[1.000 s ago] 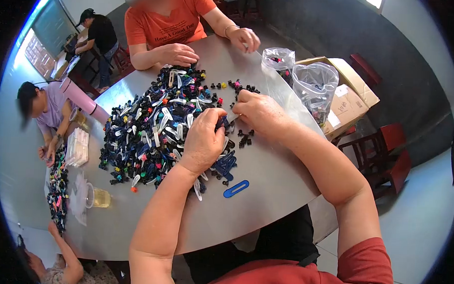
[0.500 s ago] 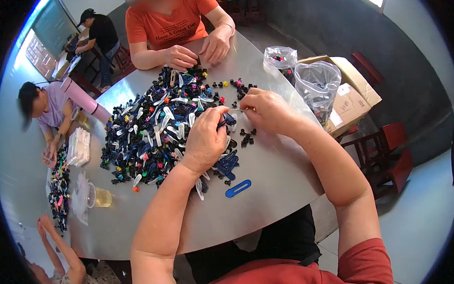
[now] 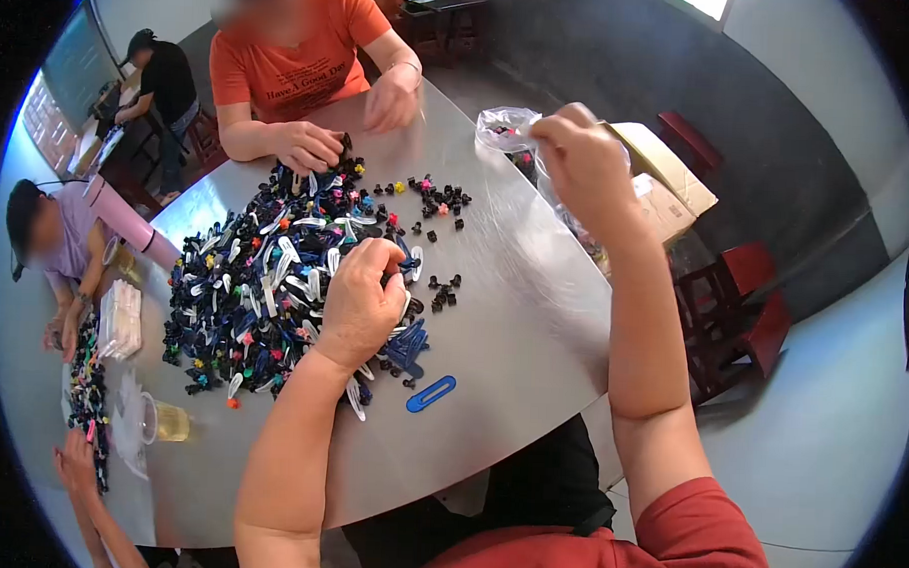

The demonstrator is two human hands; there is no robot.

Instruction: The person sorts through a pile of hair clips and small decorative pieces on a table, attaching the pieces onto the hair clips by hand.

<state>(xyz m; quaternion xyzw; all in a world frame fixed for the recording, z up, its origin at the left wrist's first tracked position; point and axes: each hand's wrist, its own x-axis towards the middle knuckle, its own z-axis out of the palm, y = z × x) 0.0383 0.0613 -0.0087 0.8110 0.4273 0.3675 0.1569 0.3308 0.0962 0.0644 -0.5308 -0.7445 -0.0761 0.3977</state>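
Observation:
A large mixed pile of hair clips point(image 3: 264, 277), black, navy and white with some coloured pieces, covers the middle of the metal table point(image 3: 492, 355). My left hand point(image 3: 362, 299) is at the pile's right edge, fingers curled round something I cannot make out. My right hand point(image 3: 579, 153) is raised over the table's far right edge, by the plastic bags, its fingertips pinched together on something pale and too small to name. Small black clips point(image 3: 443, 196) lie loose to the right of the pile. A blue oval clip point(image 3: 432, 393) lies nearer to me, below navy clips point(image 3: 405, 344).
A co-worker in orange point(image 3: 292, 68) sits across the table, hands at the pile. Other people work at the left. A plastic bag point(image 3: 506, 126) and a cardboard box point(image 3: 668, 181) stand beyond the right edge. A cup point(image 3: 169, 422) and a pink bottle point(image 3: 126, 217) are at the left.
My right hand has moved away from the pile, up and right to the plastic bags. My left hand stays at the pile. The whole view has shifted a little.

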